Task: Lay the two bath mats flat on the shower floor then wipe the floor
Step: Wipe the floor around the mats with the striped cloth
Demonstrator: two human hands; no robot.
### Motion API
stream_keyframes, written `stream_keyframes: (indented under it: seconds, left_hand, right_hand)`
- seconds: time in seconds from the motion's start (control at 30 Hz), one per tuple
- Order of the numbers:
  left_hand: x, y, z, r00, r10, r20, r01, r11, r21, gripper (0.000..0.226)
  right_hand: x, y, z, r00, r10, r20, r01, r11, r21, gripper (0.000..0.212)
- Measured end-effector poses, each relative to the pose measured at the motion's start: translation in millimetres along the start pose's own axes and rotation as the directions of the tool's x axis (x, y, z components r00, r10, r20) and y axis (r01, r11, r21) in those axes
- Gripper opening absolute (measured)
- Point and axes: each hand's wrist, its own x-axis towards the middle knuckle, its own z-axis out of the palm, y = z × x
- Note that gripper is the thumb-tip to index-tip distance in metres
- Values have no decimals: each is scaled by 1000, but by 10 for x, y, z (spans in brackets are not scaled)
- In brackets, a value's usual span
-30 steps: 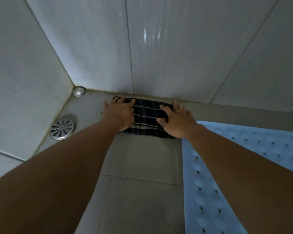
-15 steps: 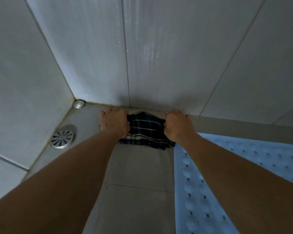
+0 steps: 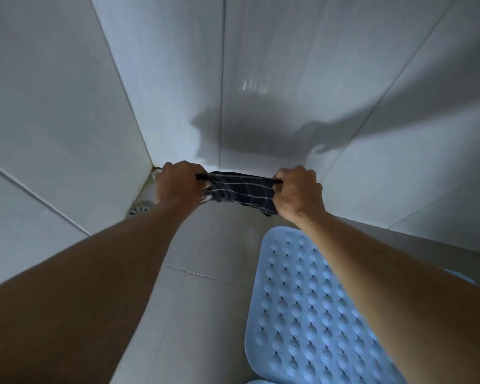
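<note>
Grey tiled floor (image 3: 205, 314); left hand (image 3: 179, 184), right hand (image 3: 298, 194) clench dark striped cloth (image 3: 240, 189); blue dimpled mat (image 3: 313, 314) flat.

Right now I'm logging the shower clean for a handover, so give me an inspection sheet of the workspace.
Surface: grey tiled shower floor, bare on the left half.
Job's things: blue bath mat lying flat at right, studded face up; a second mat's edge may show at the bottom, unclear. Dark plaid cloth held stretched in the air.
Clutter: nothing seen.
Grippers: left hand and right hand each fisted on one end of the cloth.
Cables: nothing seen.
Surroundings: round floor drain in the left corner; pale wall tiles carrying the arms' shadows.
</note>
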Motion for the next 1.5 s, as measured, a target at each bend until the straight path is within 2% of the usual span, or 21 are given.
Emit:
stream_keyframes:
  seconds: [0.37, 0.47, 0.67, 0.77, 0.93, 1.03, 1.2, 1.37, 1.5]
  left_hand:
    - [-383, 1038, -2562, 999, -28, 47, 30, 999, -39, 13]
    - [-447, 1353, -3373, 995, 58, 75, -62, 997, 52, 18]
    - [-438, 2011, -4935, 984, 138, 115, -138, 990, -11, 16]
    - [-411, 2347, -5663, 975, 185, 124, -180, 982, -47, 10]
    - [-323, 2858, -6771, 964, 223, 145, -208, 972, -111, 15]
    - [-398, 3208, -7356, 953, 269, 140, -251, 958, -138, 24]
    - [-563, 3718, -8142, 904, 375, 205, -328, 916, -233, 18]
    - [-742, 4331, -8827, 818, 540, 200, -450, 816, -364, 28]
    - [-871, 4834, -9083, 731, 651, 204, -523, 726, -446, 24]
  right_hand:
    - [-401, -563, -2413, 996, 1, 87, -10, 995, 102, 28]
    - [-487, -728, -3282, 990, -34, 138, 24, 997, 73, 24]
    - [-629, -1087, -5045, 979, -52, 197, 36, 996, 82, 24]
    - [-737, -1314, -5884, 974, -86, 208, 83, 996, 22, 27]
    - [-854, -1681, -7118, 980, -89, 179, 93, 996, -10, 34]
    - [-1065, -1821, -7791, 988, -84, 126, 85, 996, 2, 26]
    - [-1465, -1907, -8668, 998, -66, 13, 67, 998, -13, 9]
    - [-1959, -1778, -9496, 992, 45, -117, -39, 998, 57, 12]
    - [-2398, -1586, -9998, 986, 112, -122, -98, 989, 113, 21]
